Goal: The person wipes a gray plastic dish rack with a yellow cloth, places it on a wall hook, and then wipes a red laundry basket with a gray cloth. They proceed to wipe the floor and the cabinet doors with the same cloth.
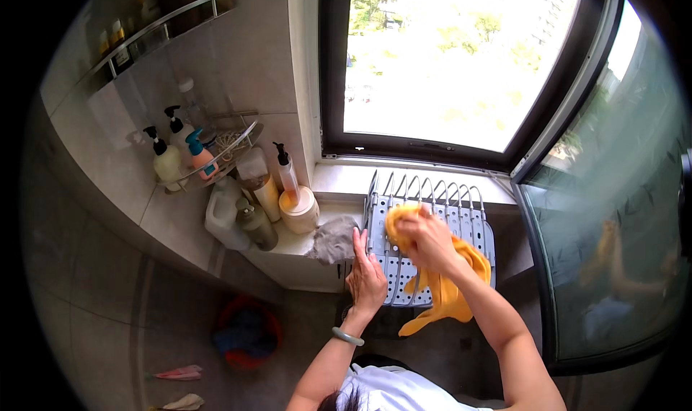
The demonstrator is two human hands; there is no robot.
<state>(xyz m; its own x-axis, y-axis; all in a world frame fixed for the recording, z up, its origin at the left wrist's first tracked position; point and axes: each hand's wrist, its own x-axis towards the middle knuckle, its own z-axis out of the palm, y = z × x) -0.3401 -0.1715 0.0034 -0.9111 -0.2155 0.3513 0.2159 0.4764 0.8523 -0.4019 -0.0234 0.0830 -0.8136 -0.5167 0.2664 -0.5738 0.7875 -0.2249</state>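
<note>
A grey perforated rack (400, 267) with a row of bent metal wires is in front of me below the window. My left hand (368, 284) holds its left edge, fingers pointing up along the side; the thumb is hard to make out. Bunched yellow cloth (400, 224) is gripped in my right hand (430, 242), pressed on the upper part of the rack and slightly blurred. More yellow-orange cloth (448, 297) drapes over the rack's lower right and hangs past its front edge. Whether both yellow parts are one piece I cannot tell.
A grey rag (336, 240) lies on the ledge left of the rack, beside a lidded tub (299, 211) and several bottles. Pump bottles stand in a wall basket (232, 146). An open window sash (605, 221) juts in at right. A red bucket (248, 351) is on the floor.
</note>
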